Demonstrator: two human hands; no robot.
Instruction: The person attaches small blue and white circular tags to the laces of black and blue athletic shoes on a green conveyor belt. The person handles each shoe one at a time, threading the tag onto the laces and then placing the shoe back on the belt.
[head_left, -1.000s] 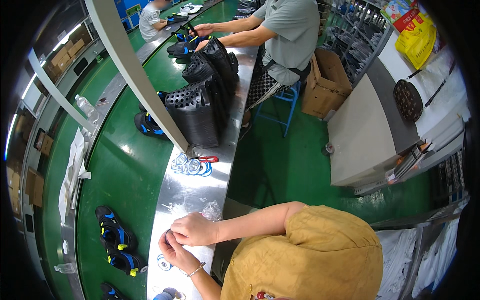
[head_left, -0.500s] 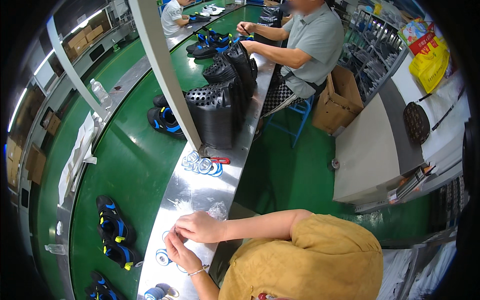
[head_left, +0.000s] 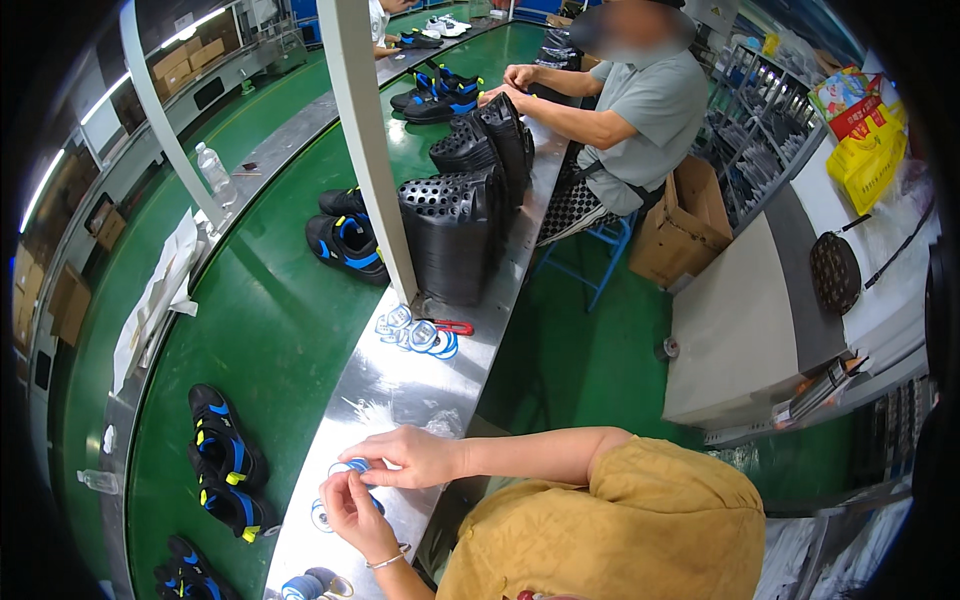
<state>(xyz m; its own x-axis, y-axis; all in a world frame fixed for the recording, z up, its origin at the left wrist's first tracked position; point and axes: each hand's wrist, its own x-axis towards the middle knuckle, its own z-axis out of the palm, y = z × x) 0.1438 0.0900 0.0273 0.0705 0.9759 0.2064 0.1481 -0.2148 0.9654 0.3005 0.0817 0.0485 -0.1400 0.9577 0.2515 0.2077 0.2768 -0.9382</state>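
On the left, black-and-blue fabric shoes with yellow tabs lie on the green conveyor surface, beside the left edge of the long silver metal bench. Near the bench's lower end sits a grey-blue rounded bundle. Farther up, by the left edge, a round white disc with a blue rim lies just beside the left hand, whose fingers are bent, their tips close to a small blue-and-white round piece. The right hand curls over from the right edge, fingertips at that piece; whether either hand pinches it, I cannot tell. Crumpled clear plastic lies by the right edge, above the right wrist.
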